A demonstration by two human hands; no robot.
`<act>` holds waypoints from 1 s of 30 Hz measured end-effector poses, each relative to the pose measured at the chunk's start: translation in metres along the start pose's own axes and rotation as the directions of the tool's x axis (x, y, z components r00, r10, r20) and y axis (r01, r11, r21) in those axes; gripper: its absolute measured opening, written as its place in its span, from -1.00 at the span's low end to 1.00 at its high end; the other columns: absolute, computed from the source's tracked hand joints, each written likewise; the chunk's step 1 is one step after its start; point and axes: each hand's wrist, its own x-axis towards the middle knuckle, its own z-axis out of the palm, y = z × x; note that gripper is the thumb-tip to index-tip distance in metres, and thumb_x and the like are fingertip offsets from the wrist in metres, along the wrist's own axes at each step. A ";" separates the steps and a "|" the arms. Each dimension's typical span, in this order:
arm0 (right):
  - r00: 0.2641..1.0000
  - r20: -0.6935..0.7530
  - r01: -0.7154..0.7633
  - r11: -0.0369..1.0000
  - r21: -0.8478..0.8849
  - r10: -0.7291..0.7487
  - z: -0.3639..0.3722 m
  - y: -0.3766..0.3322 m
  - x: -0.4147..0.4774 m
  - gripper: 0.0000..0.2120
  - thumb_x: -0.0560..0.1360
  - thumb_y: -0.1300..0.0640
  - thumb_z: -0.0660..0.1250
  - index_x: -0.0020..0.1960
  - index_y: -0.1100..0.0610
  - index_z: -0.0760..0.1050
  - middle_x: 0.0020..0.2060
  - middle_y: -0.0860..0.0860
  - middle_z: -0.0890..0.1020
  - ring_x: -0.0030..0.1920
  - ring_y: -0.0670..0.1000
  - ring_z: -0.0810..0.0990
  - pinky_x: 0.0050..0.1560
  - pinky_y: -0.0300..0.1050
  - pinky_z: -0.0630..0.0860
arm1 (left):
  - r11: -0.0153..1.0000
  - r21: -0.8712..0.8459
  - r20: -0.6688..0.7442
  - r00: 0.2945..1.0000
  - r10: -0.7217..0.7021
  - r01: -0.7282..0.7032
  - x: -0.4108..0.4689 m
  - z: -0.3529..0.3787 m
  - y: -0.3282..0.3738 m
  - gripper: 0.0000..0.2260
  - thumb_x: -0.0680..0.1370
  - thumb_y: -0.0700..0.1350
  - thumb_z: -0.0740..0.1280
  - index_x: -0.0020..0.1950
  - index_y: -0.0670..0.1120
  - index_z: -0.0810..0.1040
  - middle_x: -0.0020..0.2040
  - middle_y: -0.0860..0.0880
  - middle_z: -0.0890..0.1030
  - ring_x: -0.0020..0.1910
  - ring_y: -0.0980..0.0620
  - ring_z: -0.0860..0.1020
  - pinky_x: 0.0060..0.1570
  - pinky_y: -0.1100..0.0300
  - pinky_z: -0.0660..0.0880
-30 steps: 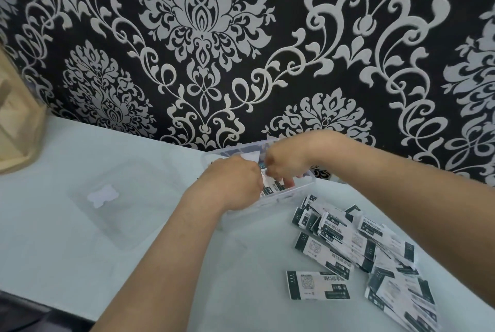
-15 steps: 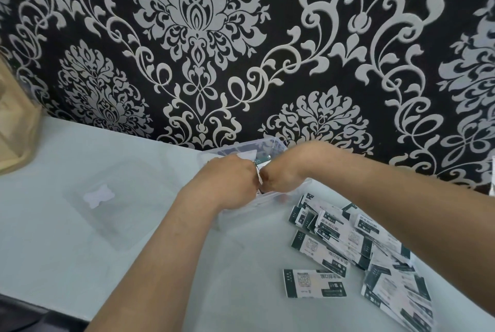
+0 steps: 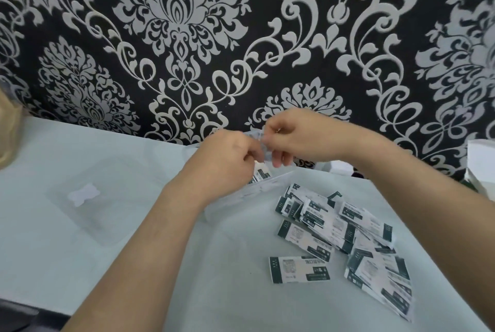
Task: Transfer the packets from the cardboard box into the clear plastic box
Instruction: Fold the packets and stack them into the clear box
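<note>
My left hand (image 3: 227, 162) and my right hand (image 3: 292, 138) meet above the clear plastic box (image 3: 241, 196), which stands by the wall. Their curled fingers pinch a pale, blurred packet (image 3: 255, 135) between them, lifted over the box. Under my left hand, dark-and-white packets in the box (image 3: 261, 174) show through its wall; most of the inside is hidden by my hands. A loose pile of the same packets (image 3: 337, 224) lies on the table to the right of the box. One single packet (image 3: 298, 268) lies nearest to me.
The clear lid (image 3: 88, 197) lies flat on the pale table (image 3: 227, 278) to the left. A tan object (image 3: 8, 130) sits at the left edge and a white box (image 3: 479, 162) at the right edge. The patterned wall rises right behind the plastic box.
Both hands have risen from inside the clear box and now hold a packet above its rim. The view has shifted a little to the right, showing the white box.
</note>
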 end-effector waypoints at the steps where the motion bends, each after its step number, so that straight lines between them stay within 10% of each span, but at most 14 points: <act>1: 0.999 -0.043 0.007 0.998 0.059 -0.005 -0.004 0.005 -0.013 -0.79 0.60 0.13 0.23 -0.15 0.19 0.53 -0.30 0.07 0.70 -0.22 0.09 0.68 -0.09 0.00 0.64 | 0.998 -0.041 -0.005 0.999 0.038 -0.039 -0.005 0.000 0.012 -0.70 0.49 -0.27 0.21 -0.06 0.02 0.68 -0.29 0.12 0.58 -0.49 0.26 0.44 -0.47 0.44 0.28; 12: 0.968 0.021 -0.233 0.931 -0.281 0.249 0.050 0.099 -0.095 -0.65 0.49 -0.18 0.31 0.16 0.02 0.50 -0.11 -0.12 0.48 -0.10 -0.07 0.45 -0.16 -0.21 0.39 | 0.934 0.243 0.372 0.914 0.160 -0.263 -0.020 0.103 0.061 -0.63 0.56 0.07 0.27 0.34 0.01 0.40 0.27 -0.04 0.46 0.24 -0.07 0.40 0.15 0.02 0.44; 24: 0.935 -0.324 -0.187 0.977 -0.100 0.146 0.086 0.117 -0.108 -0.89 0.58 0.05 0.25 0.07 0.07 0.44 -0.08 -0.01 0.49 -0.09 0.03 0.46 -0.13 -0.07 0.37 | 0.935 -0.351 -0.049 0.998 0.029 -0.044 -0.010 0.107 0.061 -0.66 0.48 -0.27 0.41 0.10 0.13 0.54 -0.26 0.16 0.54 -0.25 0.15 0.53 -0.11 0.19 0.52; 30: 0.916 -0.314 -0.122 0.917 0.379 0.251 0.077 0.114 -0.112 -0.86 0.64 0.10 0.16 0.04 0.08 0.48 -0.14 0.01 0.60 -0.15 0.00 0.56 -0.15 -0.07 0.50 | 0.794 -0.583 0.106 0.986 -0.132 0.169 -0.009 0.092 0.067 -0.67 0.48 -0.22 0.45 0.08 0.18 0.55 -0.12 0.07 0.65 -0.16 0.03 0.63 -0.09 0.16 0.62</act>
